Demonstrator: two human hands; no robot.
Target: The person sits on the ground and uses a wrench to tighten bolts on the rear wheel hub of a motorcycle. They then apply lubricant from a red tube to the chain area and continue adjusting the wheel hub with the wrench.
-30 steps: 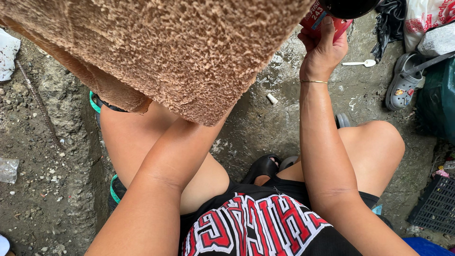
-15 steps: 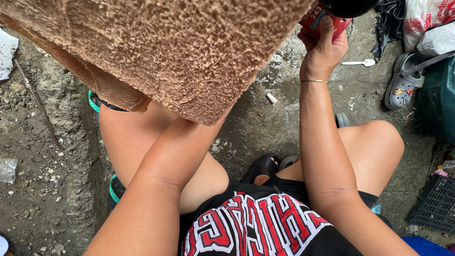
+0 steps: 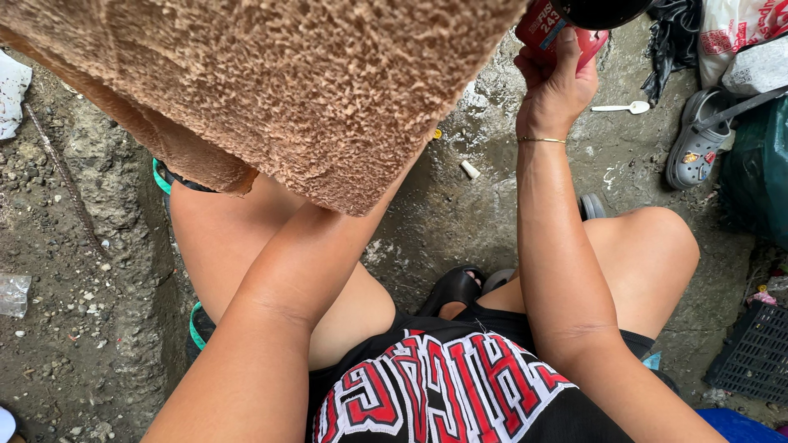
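Wet, cracked concrete ground (image 3: 460, 221) lay under the seated person, turning to dirt and gravel on the left. Highest in view, the right hand (image 3: 558, 86) was closed around a red can-shaped container (image 3: 548, 29) with a dark round part at its top, fingers wrapped over its lower side and a thin gold bracelet (image 3: 542, 140) at the wrist. Beside it, a large piece of shaggy tan-brown fabric (image 3: 271, 82), like a mat or towel, filled the upper left of the frame, held up above the knees. The left forearm ran up beneath this fabric and the left hand was hidden behind it, so whether it was open or gripping could not be told. Below the arms were the person's bare knees and a black top with red and white lettering (image 3: 443, 394). A black sandal (image 3: 451, 287) showed between the legs. Farther out on the concrete lay a small white plastic spoon (image 3: 621, 107) just right of the right hand, a grey clog (image 3: 698, 143) beyond it, and a short white stub (image 3: 469, 170) near the fabric's edge. A black plastic crate (image 3: 751, 357) sat at the lower right, and a clear plastic scrap (image 3: 12, 294) at the far left.
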